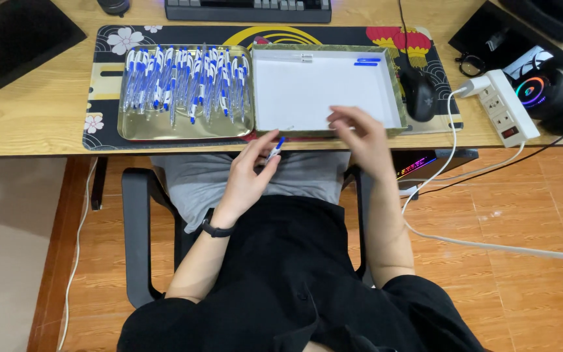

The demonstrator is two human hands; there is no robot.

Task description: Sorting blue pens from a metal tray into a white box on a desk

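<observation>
My left hand (247, 175) holds a blue and white pen (275, 149) below the desk's front edge, its tip pointing up toward the white box. My right hand (360, 140) hovers with fingers apart over the near right corner of the white box (294, 94), holding nothing. Inside that box lie a few small pen parts, blue pieces (367, 62) and a clear one (304, 58), at its far side. To the left, a gold metal tray (138, 130) holds several blue and white pens (187, 81).
A patterned desk mat (109, 39) lies under both trays. A black mouse (418, 93) sits right of the box, then a white power strip (503, 104) with cables and headphones (548, 88). A keyboard (249, 10) is at the back.
</observation>
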